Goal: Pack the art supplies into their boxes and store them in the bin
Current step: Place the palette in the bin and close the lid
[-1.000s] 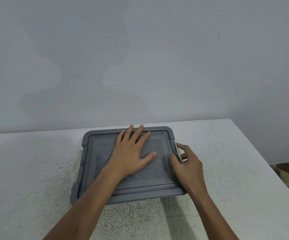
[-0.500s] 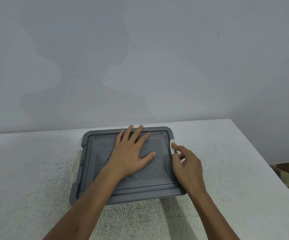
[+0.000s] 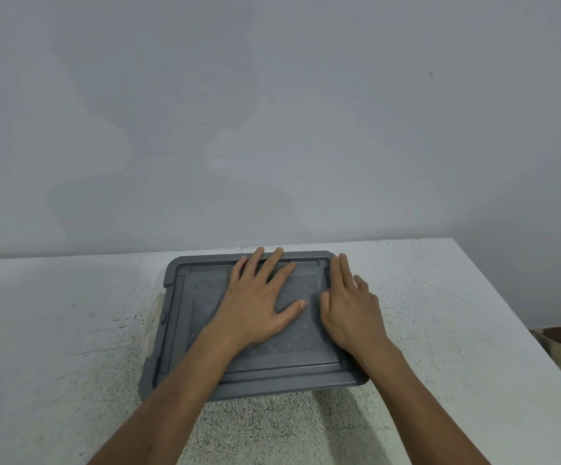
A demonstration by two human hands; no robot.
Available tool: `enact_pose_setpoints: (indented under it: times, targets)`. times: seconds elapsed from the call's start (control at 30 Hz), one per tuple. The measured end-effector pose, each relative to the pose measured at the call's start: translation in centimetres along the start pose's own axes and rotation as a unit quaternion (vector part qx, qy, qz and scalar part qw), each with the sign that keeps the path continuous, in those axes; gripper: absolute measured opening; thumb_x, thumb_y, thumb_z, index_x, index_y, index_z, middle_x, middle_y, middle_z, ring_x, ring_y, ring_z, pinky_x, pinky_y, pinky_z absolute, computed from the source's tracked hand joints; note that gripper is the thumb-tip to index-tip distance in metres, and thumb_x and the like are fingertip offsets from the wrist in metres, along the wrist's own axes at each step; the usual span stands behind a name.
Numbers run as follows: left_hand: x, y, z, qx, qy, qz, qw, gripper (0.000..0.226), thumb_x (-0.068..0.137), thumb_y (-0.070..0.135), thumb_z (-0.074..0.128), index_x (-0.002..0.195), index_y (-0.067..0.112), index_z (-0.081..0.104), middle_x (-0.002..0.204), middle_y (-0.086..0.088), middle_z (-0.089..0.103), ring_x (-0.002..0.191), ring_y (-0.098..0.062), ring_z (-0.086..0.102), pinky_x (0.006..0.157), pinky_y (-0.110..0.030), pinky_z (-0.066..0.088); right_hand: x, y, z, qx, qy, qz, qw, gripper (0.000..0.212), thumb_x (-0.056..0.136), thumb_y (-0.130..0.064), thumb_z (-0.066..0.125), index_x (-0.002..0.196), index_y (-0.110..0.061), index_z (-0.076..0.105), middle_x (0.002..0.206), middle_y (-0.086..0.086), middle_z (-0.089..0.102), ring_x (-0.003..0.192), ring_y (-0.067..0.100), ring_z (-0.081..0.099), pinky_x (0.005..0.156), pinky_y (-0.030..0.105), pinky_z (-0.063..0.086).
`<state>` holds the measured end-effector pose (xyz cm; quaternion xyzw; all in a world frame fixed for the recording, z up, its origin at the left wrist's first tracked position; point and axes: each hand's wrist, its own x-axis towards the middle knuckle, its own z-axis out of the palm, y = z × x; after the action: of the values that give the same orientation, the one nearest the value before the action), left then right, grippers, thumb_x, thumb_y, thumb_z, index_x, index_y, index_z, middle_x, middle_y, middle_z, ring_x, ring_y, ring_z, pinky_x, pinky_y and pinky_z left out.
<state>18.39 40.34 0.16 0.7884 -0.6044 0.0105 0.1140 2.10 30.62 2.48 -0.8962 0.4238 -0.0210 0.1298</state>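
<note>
Grey plastic bin lid point(image 3: 178, 317) lies closed on bin, centre frame, on speckled white surface point(image 3: 71, 330). Left hand point(image 3: 255, 303) and right hand point(image 3: 348, 307) flat, fingers straight, pressing. Packing apparently done; latching possibly left.

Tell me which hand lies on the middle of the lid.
The left hand, spread flat on the centre of the lid; the right hand lies along its right edge.
</note>
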Motion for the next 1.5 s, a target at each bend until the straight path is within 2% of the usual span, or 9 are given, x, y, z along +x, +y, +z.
enact_pose_setpoints:
  times: [0.17,0.43,0.67,0.9,1.03,1.17,1.33,1.43,1.5]
  targets:
    - [-0.1,0.0,0.0,0.005,-0.011,0.002,1.0,0.079,0.088,0.074,0.012,0.157,0.035,0.013,0.166,0.006,0.001,0.152,-0.021,-0.007,0.122,-0.043,-0.003,1.3,-1.3,0.2,-0.06,0.017,0.007,0.998,0.066,0.104,-0.044,0.019,0.157,-0.011,-0.001,0.165,0.007,-0.005,0.149,0.036,0.013,0.118,0.051,0.019]
    - [-1.6,-1.1,-1.4,-0.003,-0.036,-0.046,0.998,0.085,0.088,0.073,0.002,0.152,0.023,-0.023,0.163,0.003,-0.015,0.149,-0.009,-0.018,0.12,-0.042,-0.017,1.2,-1.2,0.7,-0.077,0.055,0.012,0.995,0.074,0.095,-0.052,0.013,0.157,-0.011,0.013,0.165,0.008,0.009,0.119,0.039,0.055,0.1,0.051,0.043]
    - [-6.0,-5.9,-3.1,0.037,-0.021,-0.163,0.986,0.103,0.078,0.082,-0.007,0.156,0.015,-0.01,0.165,0.001,-0.007,0.151,-0.013,-0.009,0.12,-0.042,-0.014,1.0,-1.3,0.3,-0.087,0.068,0.01,0.994,0.068,0.101,-0.051,0.024,0.156,-0.013,0.011,0.166,0.004,0.006,0.107,0.037,0.06,0.084,0.043,0.05]
    - [-6.2,-5.7,-2.9,0.017,-0.025,-0.17,0.985,0.1,0.08,0.078,-0.004,0.155,0.013,-0.014,0.165,0.0,-0.01,0.15,-0.013,-0.015,0.121,-0.044,-0.013,1.6,-2.5,0.0,-0.13,0.07,0.041,0.988,0.071,0.09,-0.046,0.017,0.149,-0.009,0.031,0.157,0.009,0.031,0.122,0.045,0.049,0.101,0.057,0.037]
    - [-6.4,-6.0,-2.9,0.013,-0.019,-0.17,0.985,0.097,0.081,0.074,-0.003,0.156,0.013,-0.013,0.165,0.0,-0.009,0.15,-0.012,-0.014,0.12,-0.042,-0.016,2.2,-6.1,1.0,-0.116,0.069,-0.013,0.991,0.074,0.088,-0.042,0.016,0.144,-0.001,0.041,0.15,0.017,0.043,0.132,0.052,0.037,0.106,0.065,0.03]
    - [-6.4,-6.2,-3.3,-0.124,0.023,-0.191,0.973,0.09,0.082,0.064,0.003,0.158,0.016,-0.003,0.165,0.005,0.005,0.15,-0.003,-0.005,0.12,-0.033,-0.015,2.5,-10.4,2.3,-0.103,0.067,-0.075,0.99,0.07,0.09,-0.039,0.021,0.141,0.002,0.047,0.146,0.019,0.048,0.135,0.05,0.039,0.107,0.066,0.029]
    - [-6.6,-6.8,-3.9,-0.351,0.049,-0.211,0.911,0.066,0.092,0.045,0.015,0.15,0.037,-0.014,0.157,0.02,0.02,0.145,0.009,0.01,0.121,-0.027,-0.009,2.2,-14.5,3.9,-0.076,0.041,-0.133,0.987,0.068,0.088,-0.039,0.027,0.134,0.001,0.056,0.139,0.017,0.056,0.127,0.047,0.05,0.102,0.062,0.04]
    - [-6.8,-6.9,-4.0,-0.389,0.071,-0.208,0.894,0.061,0.094,0.042,0.018,0.146,0.046,-0.014,0.155,0.023,0.022,0.136,0.023,0.012,0.123,-0.033,-0.003,2.5,-14.9,4.7,-0.07,0.051,-0.165,0.982,0.067,0.089,-0.041,0.029,0.138,-0.003,0.053,0.143,0.014,0.053,0.131,0.047,0.046,0.105,0.06,0.036]
    - [-6.8,-6.9,-4.1,-0.404,0.092,-0.208,0.886,0.06,0.096,0.042,0.021,0.148,0.048,-0.009,0.157,0.022,0.02,0.138,0.018,0.016,0.124,-0.039,0.004,2.6,-14.5,4.9,-0.06,0.053,-0.188,0.979,0.067,0.09,-0.041,0.027,0.144,-0.006,0.046,0.15,0.011,0.045,0.138,0.048,0.036,0.111,0.06,0.025]
